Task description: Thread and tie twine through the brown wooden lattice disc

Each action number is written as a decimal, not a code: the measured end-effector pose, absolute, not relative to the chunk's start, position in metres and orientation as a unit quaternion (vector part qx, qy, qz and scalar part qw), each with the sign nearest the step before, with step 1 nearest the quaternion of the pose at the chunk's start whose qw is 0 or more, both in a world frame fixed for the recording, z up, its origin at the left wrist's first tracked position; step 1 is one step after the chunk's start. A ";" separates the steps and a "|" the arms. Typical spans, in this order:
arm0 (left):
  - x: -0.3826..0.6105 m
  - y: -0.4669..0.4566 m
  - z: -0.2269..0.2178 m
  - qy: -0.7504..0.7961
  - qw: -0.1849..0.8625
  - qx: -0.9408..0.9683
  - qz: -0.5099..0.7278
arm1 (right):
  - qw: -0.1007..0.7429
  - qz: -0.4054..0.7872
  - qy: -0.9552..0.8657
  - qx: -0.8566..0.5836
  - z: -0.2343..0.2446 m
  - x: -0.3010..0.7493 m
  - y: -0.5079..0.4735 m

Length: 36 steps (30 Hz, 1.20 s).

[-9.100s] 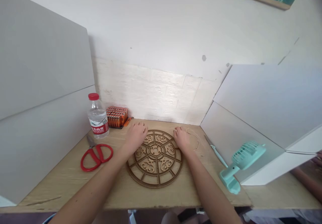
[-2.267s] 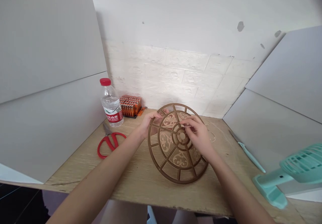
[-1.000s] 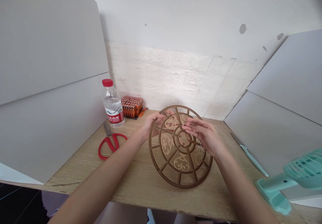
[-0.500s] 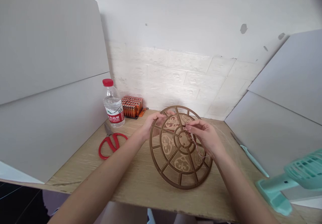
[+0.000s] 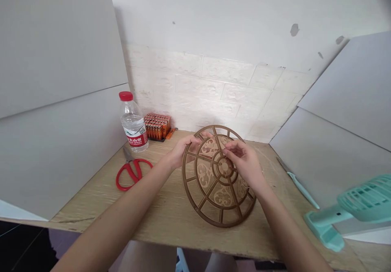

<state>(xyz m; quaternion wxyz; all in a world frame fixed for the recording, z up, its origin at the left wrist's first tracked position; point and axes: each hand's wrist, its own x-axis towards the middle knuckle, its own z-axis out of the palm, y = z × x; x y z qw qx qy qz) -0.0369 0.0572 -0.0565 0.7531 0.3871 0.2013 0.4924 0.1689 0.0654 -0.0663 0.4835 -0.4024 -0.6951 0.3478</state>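
Camera: single head-worn view, looking out from the person's head, above the near edge of the desk [image 5: 91, 194]. Facing: forward and down, toward the brick-patterned wall [image 5: 198, 88]. Range: close; left hand [image 5: 180, 152] and right hand [image 5: 244, 162] reach in from the bottom edge, meeting at the fretwork disc [image 5: 214, 194] just below frame centre. Side panel [image 5: 55, 60] fills the upper left of the frame.

Scissors [image 5: 132, 173] and a bottle [image 5: 133, 127] are left of the wooden disc [image 5: 205, 174], a knife [image 5: 301, 190] and fan [image 5: 366, 200] right.
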 end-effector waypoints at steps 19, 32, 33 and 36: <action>-0.026 0.047 -0.055 0.161 0.750 0.400 0.502 | 0.435 0.402 -0.683 -0.428 -0.043 0.179 0.051; -0.026 0.047 -0.058 0.164 0.748 0.410 0.496 | 0.420 0.392 -0.684 -0.450 -0.043 0.181 0.052; -0.026 0.046 -0.058 0.164 0.748 0.411 0.495 | 0.422 0.387 -0.685 -0.450 -0.043 0.180 0.052; -0.025 0.046 -0.058 0.158 0.747 0.415 0.495 | 0.428 0.373 -0.688 -0.451 -0.044 0.180 0.053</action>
